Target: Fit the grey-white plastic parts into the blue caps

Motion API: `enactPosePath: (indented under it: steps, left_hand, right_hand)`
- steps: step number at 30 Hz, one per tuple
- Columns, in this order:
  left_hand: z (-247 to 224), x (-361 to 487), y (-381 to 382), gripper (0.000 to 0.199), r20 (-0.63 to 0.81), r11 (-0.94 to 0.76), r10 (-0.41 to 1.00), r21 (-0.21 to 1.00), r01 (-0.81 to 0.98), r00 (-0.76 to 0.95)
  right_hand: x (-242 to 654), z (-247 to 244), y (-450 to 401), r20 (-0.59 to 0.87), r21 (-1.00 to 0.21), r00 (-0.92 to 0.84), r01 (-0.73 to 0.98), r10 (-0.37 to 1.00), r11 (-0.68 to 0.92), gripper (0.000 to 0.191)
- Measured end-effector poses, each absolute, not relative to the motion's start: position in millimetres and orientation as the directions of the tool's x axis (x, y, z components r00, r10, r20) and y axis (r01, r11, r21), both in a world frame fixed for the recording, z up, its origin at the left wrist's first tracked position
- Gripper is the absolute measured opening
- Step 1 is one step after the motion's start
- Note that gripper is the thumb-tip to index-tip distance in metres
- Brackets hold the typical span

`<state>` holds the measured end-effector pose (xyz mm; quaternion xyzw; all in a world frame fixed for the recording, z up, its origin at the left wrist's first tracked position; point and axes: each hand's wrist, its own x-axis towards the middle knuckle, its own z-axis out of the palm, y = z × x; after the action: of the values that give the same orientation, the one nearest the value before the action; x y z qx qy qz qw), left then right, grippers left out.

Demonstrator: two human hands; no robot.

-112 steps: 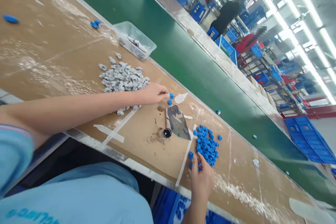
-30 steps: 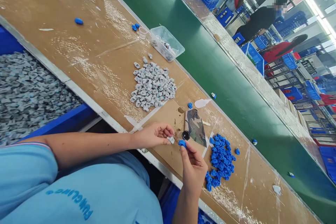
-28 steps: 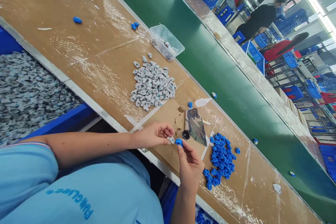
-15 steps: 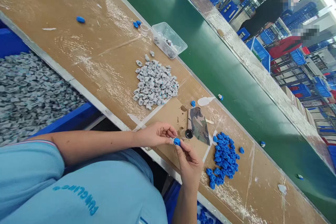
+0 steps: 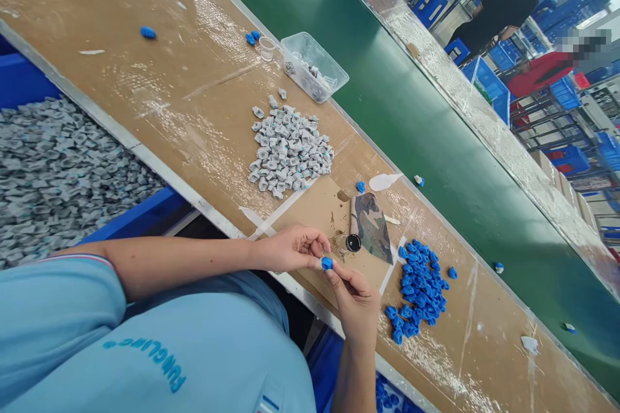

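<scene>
A small, rounded blue piece (image 5: pixel 327 263) sits pinched between left hand (image 5: pixel 298 249) and right hand (image 5: pixel 357 302), above the tabletop (image 5: pixel 213 135). Fingers partly hide it.

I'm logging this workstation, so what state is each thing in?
Left hand: pinching the blue piece
Right hand: pinching that piece too
Grey pieces: loosely heaped
Blue pieces: loosely heaped
Clear tub: open, partly filled
Blue bin: open, holding many grey parts
Dark round pot: open or capped, cannot tell
</scene>
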<state>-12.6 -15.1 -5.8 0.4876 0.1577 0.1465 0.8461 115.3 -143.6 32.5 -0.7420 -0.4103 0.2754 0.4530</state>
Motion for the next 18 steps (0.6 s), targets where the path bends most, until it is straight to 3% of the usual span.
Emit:
enactPosePath:
  steps: [8, 13, 18]
  left_hand:
    - [-0.6, -12.4, -13.4, 0.030, -0.177, 0.528, 0.372, 0.848, -0.051, 0.911]
    - [3.1, -11.8, -6.0, 0.040, -0.324, 0.591, 0.242, 0.797, 0.126, 0.915]
    - [6.6, -9.5, -1.4, 0.044, -0.373, 0.604, 0.196, 0.774, 0.188, 0.907]
  right_hand:
    - [106.3, 23.8, -144.2, -0.165, -0.962, 0.580, 0.084, 0.798, -0.260, 0.013]
    - [105.6, 24.3, -144.7, -0.203, -0.961, 0.570, 0.040, 0.797, -0.273, 0.015]
    - [105.8, 22.1, -145.6, -0.225, -0.957, 0.575, 0.023, 0.787, -0.291, 0.019]
